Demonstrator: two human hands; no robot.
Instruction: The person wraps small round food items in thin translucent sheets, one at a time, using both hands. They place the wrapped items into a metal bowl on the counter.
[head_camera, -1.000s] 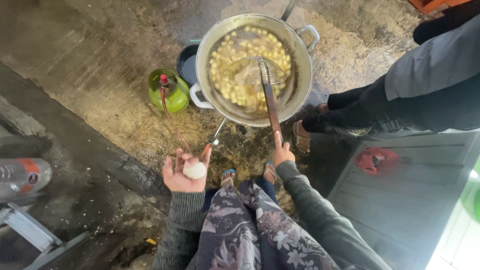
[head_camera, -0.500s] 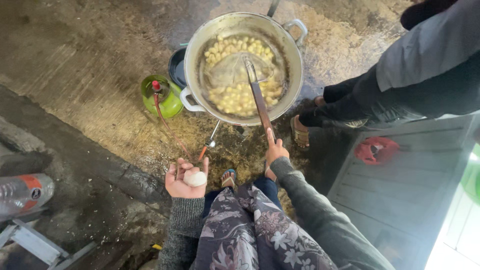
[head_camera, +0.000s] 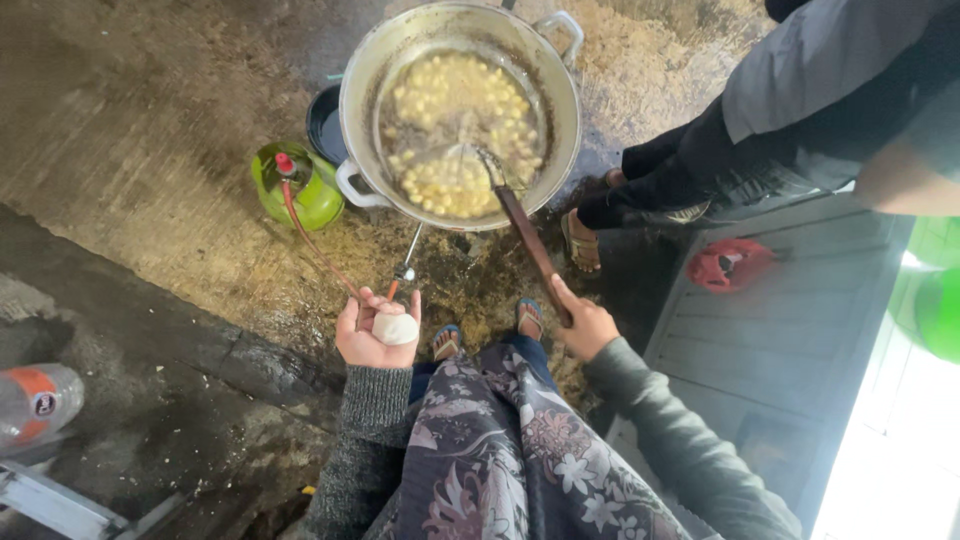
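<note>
Below my knees, on the straw-littered ground, sits 1 big metal pan (head_camera: 560, 150) with 2 loop handles, full of hot oil and many small pale-yellow pieces (head_camera: 450, 190) floating in a crowd; I cannot count them. My 2 hands are both in view from the head camera. My left hand (head_camera: 375, 330) is turned palm up, fingers (head_camera: 350, 312) loosely curled around 1 lump of white dough (head_camera: 395, 328), which is soft-looking, smooth and rounded, resting in the palm just in front of my left knee and well short of the pan. My right hand (head_camera: 585, 325) is closed around the end of 1 long wooden-handled skimmer (head_camera: 530, 245); its dark handle slants up and to the left from my fist, and its metal head lies in the oil among the pieces near the pan's near edge.

Left of the pan stands 1 small green gas cylinder (head_camera: 310, 195) with 1 reddish hose (head_camera: 315, 245) running down toward my left hand. My 2 sandalled feet (head_camera: 445, 342) show beneath my flowered skirt (head_camera: 480, 450). To the right, 1 other person (head_camera: 800, 110) in dark clothes squats beside the pan, 1 sandalled foot (head_camera: 580, 245) near the skimmer handle. 1 red object (head_camera: 730, 265) lies on the grey board (head_camera: 790, 340) at right, and 1 plastic bottle (head_camera: 35, 405) lies at the far left edge.
</note>
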